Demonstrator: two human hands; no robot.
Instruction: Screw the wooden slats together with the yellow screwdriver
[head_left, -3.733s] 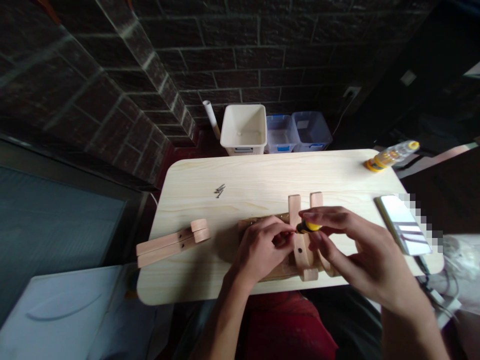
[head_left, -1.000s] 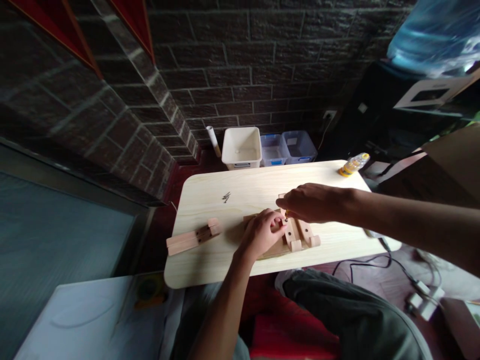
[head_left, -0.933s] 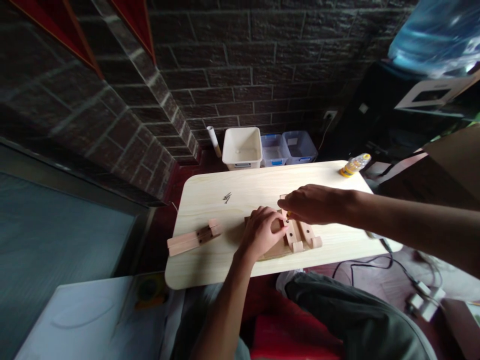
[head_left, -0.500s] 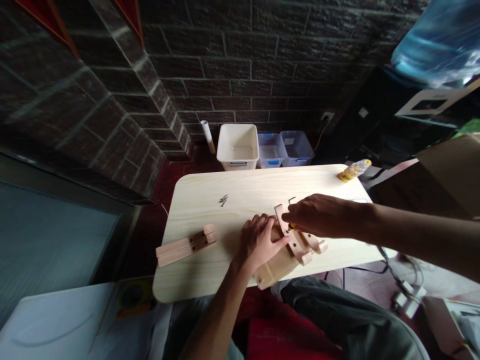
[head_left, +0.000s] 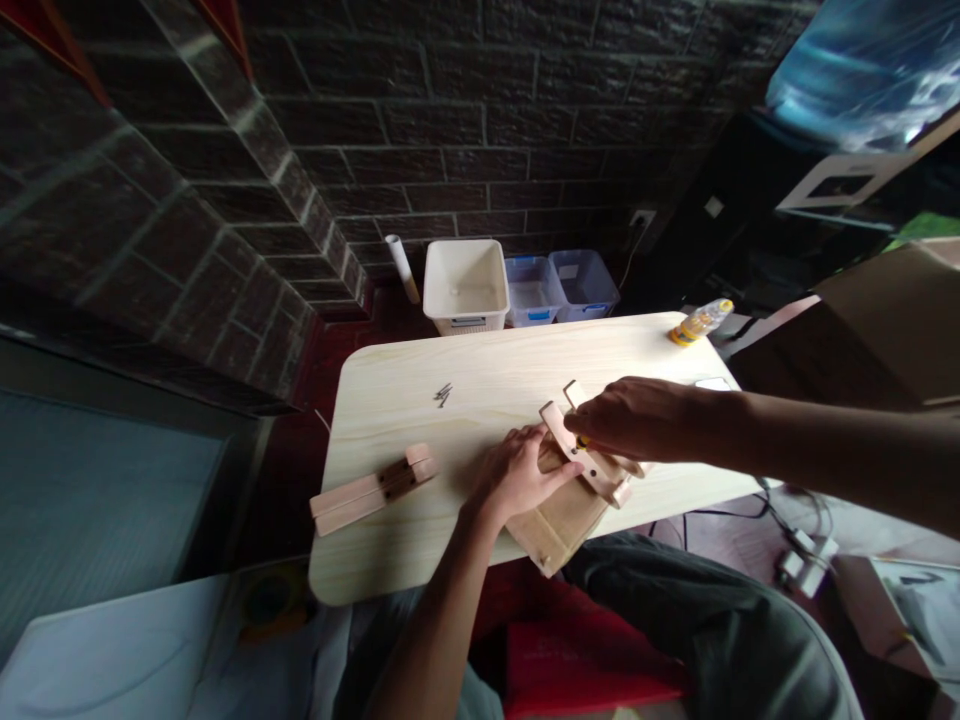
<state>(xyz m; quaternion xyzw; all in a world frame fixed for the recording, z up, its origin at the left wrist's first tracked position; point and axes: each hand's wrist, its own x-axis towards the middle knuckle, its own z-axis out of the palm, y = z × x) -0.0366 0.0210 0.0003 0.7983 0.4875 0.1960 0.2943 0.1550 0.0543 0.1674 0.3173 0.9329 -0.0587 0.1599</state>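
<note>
My right hand (head_left: pixel 626 415) is closed around a screwdriver (head_left: pixel 583 441); only a bit of its yellow-and-black handle shows, and its tip meets a dark hole or screw in a pale wooden piece with a curved end (head_left: pixel 553 424). My left hand (head_left: pixel 521 472) grips the same work, its thumb on the wooden piece and its fingers over a brown block (head_left: pixel 559 525) underneath. A second curved wooden piece (head_left: pixel 574 392) lies just behind, partly covered by my right hand. To the left rest joined wooden pieces (head_left: pixel 371 492) with dark holes.
Several dark screws (head_left: pixel 443 395) lie on the pale table (head_left: pixel 397 375). A clear bottle with yellow parts (head_left: pixel 701 322) stands at the back right corner. Behind the table are a white bin (head_left: pixel 466 280) and two clear plastic boxes (head_left: pixel 532 290). Cables and a power strip (head_left: pixel 808 560) lie at right.
The brown block and wooden pieces have turned a little under my hands. My right hand stays on the screwdriver, and the whole view has shifted slightly.
</note>
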